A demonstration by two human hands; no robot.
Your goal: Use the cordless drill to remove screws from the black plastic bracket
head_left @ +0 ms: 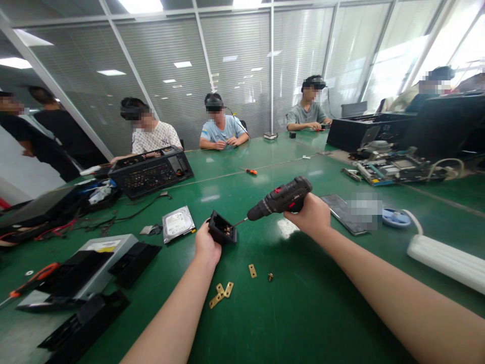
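My left hand (207, 241) grips a small black open-topped box (216, 222), tilted toward me, with copper-coloured metal bits inside. In my right hand (314, 215) is a black cordless drill (282, 198), pointing left. Its thin bit reaches the right edge of the box; whether the tip touches anything is too small to tell. On the green table below lie several brass plates with holes, among them a single plate (252, 271) and an overlapping cluster (220, 295). A small brass screw (270, 277) is to the right of the single plate.
Left of the box lies a hard drive (178, 223); farther left are a grey metal drive case (98, 260) and an orange screwdriver (38, 280). A black computer case (151, 172), a dark flat panel (344, 215) and a white power strip (447, 260) surround the work. People sit across the table.
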